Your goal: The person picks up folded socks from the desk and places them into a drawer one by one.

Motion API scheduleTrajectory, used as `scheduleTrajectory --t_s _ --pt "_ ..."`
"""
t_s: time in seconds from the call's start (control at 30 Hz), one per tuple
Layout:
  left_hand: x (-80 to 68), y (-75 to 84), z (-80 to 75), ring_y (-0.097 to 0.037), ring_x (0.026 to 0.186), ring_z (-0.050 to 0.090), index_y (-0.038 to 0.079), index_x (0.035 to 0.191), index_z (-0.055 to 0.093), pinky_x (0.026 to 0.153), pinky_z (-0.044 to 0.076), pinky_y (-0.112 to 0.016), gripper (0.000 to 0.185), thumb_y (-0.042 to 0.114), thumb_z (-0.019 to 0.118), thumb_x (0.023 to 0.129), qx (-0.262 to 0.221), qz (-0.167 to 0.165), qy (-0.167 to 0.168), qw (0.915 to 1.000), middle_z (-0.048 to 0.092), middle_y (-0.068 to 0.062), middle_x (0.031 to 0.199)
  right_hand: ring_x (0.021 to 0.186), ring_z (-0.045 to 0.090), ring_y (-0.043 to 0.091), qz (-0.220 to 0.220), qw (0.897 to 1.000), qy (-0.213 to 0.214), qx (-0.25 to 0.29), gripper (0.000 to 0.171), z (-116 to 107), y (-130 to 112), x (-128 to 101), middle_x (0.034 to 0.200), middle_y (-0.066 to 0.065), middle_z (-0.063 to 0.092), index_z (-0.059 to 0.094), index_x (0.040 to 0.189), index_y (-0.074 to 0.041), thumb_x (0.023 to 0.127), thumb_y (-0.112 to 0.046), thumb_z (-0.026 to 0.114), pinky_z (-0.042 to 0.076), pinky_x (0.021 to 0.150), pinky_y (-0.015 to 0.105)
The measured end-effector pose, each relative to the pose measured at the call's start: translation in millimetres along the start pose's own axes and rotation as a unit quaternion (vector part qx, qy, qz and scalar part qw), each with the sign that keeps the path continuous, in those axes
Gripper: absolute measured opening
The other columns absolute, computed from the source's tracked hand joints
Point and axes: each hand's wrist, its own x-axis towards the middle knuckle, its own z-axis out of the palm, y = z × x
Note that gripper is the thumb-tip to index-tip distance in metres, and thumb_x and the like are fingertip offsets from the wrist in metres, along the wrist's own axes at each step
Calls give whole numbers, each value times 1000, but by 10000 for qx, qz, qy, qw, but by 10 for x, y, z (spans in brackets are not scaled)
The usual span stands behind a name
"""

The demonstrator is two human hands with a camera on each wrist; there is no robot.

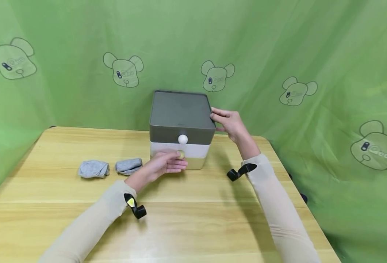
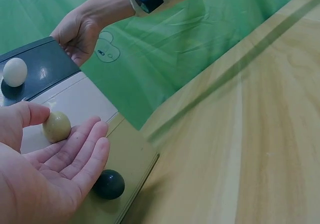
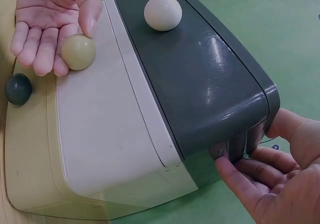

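a: the drawer box (image 1: pixel 180 120) stands near the back middle of the wooden table (image 1: pixel 193 219), close to the green backdrop (image 1: pixel 65 44). it has three stacked drawers: dark grey on top, white in the middle, pale yellow-green at the bottom.

b: and the knobs?

a: each drawer front has a round one. the white knob (image 3: pixel 162 12) sits on the grey drawer, the cream knob (image 3: pixel 78 52) on the white drawer, the dark green knob (image 3: pixel 18 89) on the bottom drawer.

b: what is the left hand doing?

a: the left hand (image 1: pixel 164 165) is at the cream knob, palm turned up. its thumb lies on top of the knob and the fingers (image 2: pixel 82 149) are nearly straight beneath it, so the knob is lightly pinched between thumb and fingers. all three drawers look closed.

b: and the right hand?

a: the right hand (image 1: pixel 228 123) is on the right side of the box, at the grey top drawer's corner. the fingertips (image 3: pixel 235 171) press against the side wall just below the grey edge, with the thumb behind; the fingers are slightly bent, not wrapped round anything.

b: anything else on the table?

a: two rolled grey socks (image 1: pixel 109 168) lie side by side to the left of the box, near the left hand but not touching it. both arms wear beige sleeves (image 1: pixel 91 223), each with a black wrist camera (image 1: pixel 135 206) strapped on.
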Motion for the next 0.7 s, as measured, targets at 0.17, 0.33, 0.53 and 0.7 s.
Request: scheduleTrajectory --t_s 0.17,0.33,0.53,0.7 --pt "3 10 -33 -30 107 74 4 115 61 111 45 -54 18 16 55 103 15 7 -71 10000 79 -10 102 137 55 26 -24 10000 26 16 47 14 19 12 158 4 48 56 145 -15 99 -18 68 56 104 43" --pt "2 12 -30 -22 97 77 4 115 61 112 44 -54 17 15 54 104 -61 -37 -64 10000 79 -9 99 136 56 26 -62 10000 29 -42 47 23 1 8 157 5 48 57 144 -15 98 -18 69 57 102 41" --pt "-52 17 18 -19 92 77 -2 125 61 108 49 -50 30 19 55 105 29 -27 224 9997 78 -12 104 136 56 26 6 10000 5 -35 47 26 -24 22 159 5 46 57 144 -15 98 -17 68 57 101 40" --pt "-118 -29 52 -18 93 76 -5 132 59 103 55 -43 43 29 56 106 318 -134 513 9981 77 -15 111 137 55 26 168 9998 -30 94 49 6 -21 4 161 4 43 55 146 -15 99 -16 67 54 106 42"
